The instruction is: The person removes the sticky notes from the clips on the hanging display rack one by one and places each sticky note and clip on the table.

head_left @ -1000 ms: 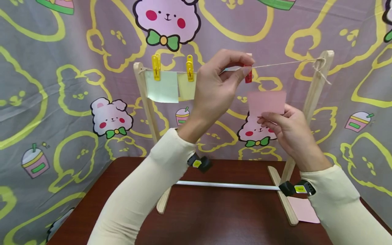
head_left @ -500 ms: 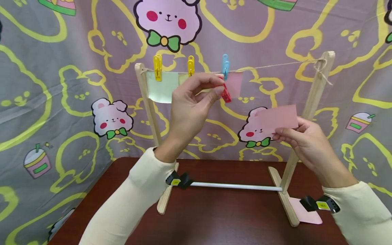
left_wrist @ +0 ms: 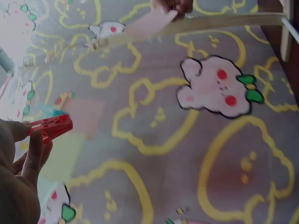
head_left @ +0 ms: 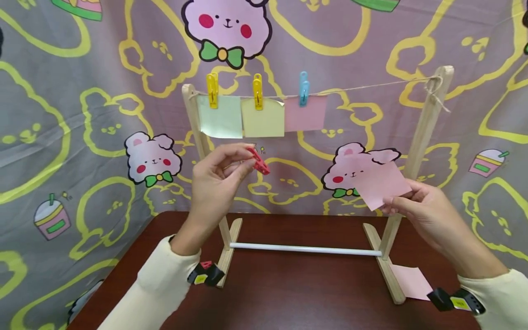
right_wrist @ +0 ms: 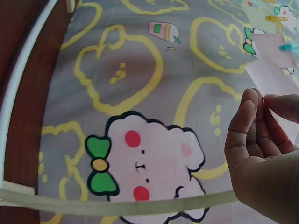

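My left hand (head_left: 216,190) pinches a red clothespin (head_left: 259,161) between thumb and fingers, below the string line. In the left wrist view the same red clothespin (left_wrist: 52,127) looks closed and grips no paper. My right hand (head_left: 425,213) holds a pink paper square (head_left: 381,183) by its lower right corner, in front of the right post. On the string (head_left: 363,87) hang three sheets: a pale green one (head_left: 220,119) and a yellow one (head_left: 264,119) under yellow clothespins (head_left: 257,91), and a pink one (head_left: 309,117) under a blue clothespin (head_left: 304,89).
A wooden frame with a left post (head_left: 190,105) and right post (head_left: 429,119) stands on the dark table (head_left: 305,288). A white rod (head_left: 305,249) joins its feet. Another pink sheet (head_left: 412,282) lies by the right foot. A red piece (head_left: 206,264) shows behind the left wrist camera. A patterned cloth hangs behind.
My left hand has come down and left from the string with the red clothespin, uncovering the hung sheets. My right hand has moved down and right, tilting the pink paper.
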